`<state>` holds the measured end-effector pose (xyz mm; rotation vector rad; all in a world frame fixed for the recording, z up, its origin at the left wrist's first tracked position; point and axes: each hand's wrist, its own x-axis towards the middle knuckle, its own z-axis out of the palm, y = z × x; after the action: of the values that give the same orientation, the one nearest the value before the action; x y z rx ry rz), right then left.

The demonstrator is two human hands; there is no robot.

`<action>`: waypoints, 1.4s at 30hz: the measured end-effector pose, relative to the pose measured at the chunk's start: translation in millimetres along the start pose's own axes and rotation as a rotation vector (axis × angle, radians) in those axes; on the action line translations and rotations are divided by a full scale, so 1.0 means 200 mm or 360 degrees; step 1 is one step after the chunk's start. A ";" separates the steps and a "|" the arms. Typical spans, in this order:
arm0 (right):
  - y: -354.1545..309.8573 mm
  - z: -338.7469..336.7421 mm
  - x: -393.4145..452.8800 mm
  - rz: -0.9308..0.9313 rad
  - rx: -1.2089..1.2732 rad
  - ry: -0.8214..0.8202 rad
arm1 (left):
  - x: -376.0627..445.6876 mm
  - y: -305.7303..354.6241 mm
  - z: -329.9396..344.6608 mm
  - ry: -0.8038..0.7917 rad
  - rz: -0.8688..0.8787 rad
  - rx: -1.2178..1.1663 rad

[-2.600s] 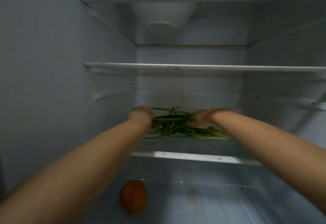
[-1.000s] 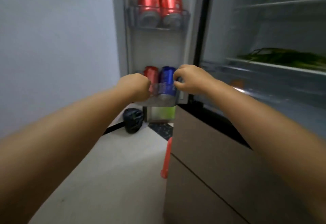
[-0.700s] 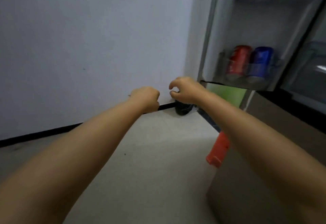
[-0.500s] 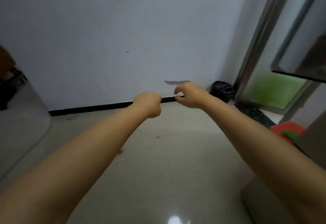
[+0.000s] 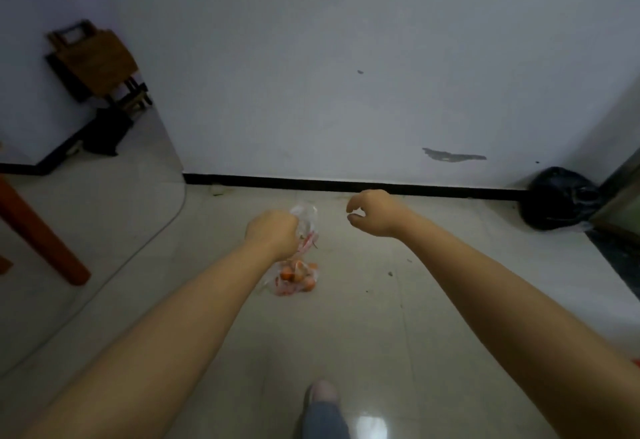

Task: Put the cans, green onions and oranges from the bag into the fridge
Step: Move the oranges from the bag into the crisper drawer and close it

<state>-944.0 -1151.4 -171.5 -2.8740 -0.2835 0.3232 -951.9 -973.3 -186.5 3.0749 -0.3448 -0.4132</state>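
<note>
The left hand (image 5: 272,232) is curled tight around the top of a clear bag (image 5: 300,231). Small oranges (image 5: 296,277) sit in the bottom of it. The right hand (image 5: 372,212) holds nothing, its fingers loosely bent.

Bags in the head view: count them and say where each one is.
2. A clear plastic bag of oranges hangs from the left hand, mid-floor. A black plastic bag sits at the wall, far right. Others may lie out of view.

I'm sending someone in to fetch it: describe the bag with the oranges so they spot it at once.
Look at the pale tiled floor before the white wall's black baseboard. The clear plastic bag hangs there from the left hand, which grips its top. Unlike the black bag in the right corner, it is see-through, with oranges inside.
</note>
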 end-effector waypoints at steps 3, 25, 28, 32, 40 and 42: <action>0.05 0.04 0.38 0.0012 0.0053 -0.0101 | 0.31 -0.20 0.01 -0.0075 -0.0090 -0.0018; 0.20 1.23 2.19 0.0635 0.0410 -0.0664 | 2.24 -1.17 0.84 -0.0959 0.0196 0.0016; 0.24 1.57 2.32 0.0697 0.0471 -0.0732 | 2.43 -1.21 1.21 -0.1095 0.0333 0.0049; 0.36 2.08 2.51 0.0643 0.0483 -0.0698 | 2.66 -1.22 1.78 -0.1162 0.0444 0.0099; 0.79 3.15 2.75 -0.0079 -0.0169 -0.0885 | 2.99 -1.19 2.97 -0.1309 0.1110 0.0624; 0.92 3.34 2.79 -0.0240 -0.0207 -0.0823 | 3.05 -1.19 3.18 -0.1277 0.1305 0.0843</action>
<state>-540.8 -1066.3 -958.6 -2.8204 -0.6261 1.0520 -495.3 -869.8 -969.7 2.6061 -1.8586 -1.6446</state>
